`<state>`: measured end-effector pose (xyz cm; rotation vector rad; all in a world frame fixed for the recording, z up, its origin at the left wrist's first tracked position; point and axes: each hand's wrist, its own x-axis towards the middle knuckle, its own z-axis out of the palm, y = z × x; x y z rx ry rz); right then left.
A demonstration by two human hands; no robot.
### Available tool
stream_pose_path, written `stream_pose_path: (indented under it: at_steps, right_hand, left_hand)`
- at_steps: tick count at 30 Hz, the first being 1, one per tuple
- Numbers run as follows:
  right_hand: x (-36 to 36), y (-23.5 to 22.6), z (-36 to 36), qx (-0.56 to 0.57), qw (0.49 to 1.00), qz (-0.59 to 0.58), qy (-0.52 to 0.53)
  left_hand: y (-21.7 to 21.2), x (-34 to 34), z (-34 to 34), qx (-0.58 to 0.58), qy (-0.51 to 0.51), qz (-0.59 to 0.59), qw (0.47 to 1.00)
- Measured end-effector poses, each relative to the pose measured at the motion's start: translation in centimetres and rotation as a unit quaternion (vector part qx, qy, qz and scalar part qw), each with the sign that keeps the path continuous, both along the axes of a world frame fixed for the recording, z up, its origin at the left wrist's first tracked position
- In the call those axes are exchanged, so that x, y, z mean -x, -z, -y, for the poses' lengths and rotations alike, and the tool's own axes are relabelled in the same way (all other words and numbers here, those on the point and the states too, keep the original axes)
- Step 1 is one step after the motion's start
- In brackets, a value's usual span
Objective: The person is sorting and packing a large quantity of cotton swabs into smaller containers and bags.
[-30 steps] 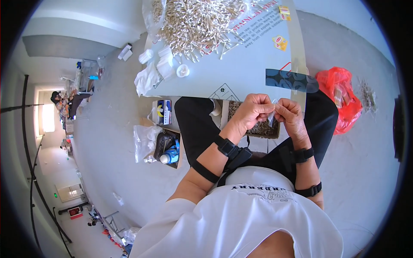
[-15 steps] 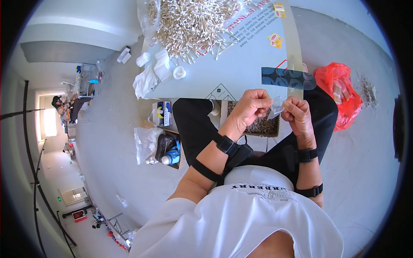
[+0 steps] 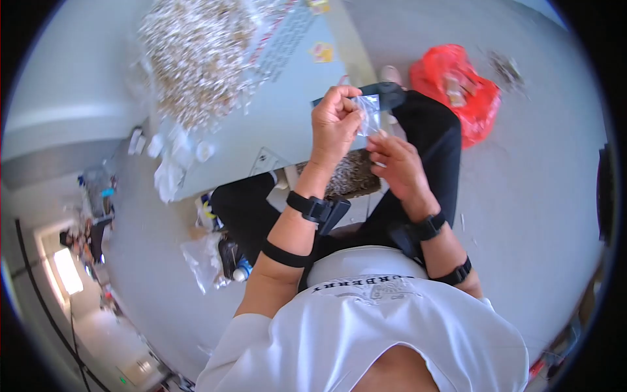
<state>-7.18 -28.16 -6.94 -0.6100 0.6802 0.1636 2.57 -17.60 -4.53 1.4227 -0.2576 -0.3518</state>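
A grey table [image 3: 274, 124] is being used to keep a heap of small pale parts [image 3: 196, 52] within reach. Above the lap, a small clear plastic bag [image 3: 368, 112] is being pinched by the left hand [image 3: 334, 124], while its lower edge is being fingered by the right hand [image 3: 395, 160], seemingly for opening.

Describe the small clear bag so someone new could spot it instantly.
Find the grey table with the pale heap. At its near edge both hands meet; the clear bag is pinched by the left hand, the right hand just below. It alone is see-through, unlike the red bag.
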Motion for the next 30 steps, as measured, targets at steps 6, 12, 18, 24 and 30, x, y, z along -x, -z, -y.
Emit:
stream_pose_path:
  at_steps: [6,12,18,24,30]
  right_hand:
    - [-1.7,3.1,1.8,-0.174,0.955,0.067,0.231]
    - [-5.1,4.6,5.4,-0.002,0.954,0.042,0.296]
    - [-7.3,7.1,6.7,0.173,0.924,-0.066,0.336]
    - [-7.0,7.8,6.2,0.141,0.933,-0.101,0.316]
    - [-6.8,7.2,5.6,0.123,0.942,-0.057,0.306]
  left_hand:
    - [2.1,-1.2,5.8,-0.056,0.089,0.037,0.994]
    - [4.2,-6.2,10.3,-0.233,0.133,0.294,0.917]
    - [6.8,-8.9,12.3,-0.328,0.184,0.404,0.834]
    - [6.9,-9.1,12.0,-0.331,0.216,0.413,0.820]
    - [6.4,-9.6,10.7,-0.305,0.192,0.421,0.832]
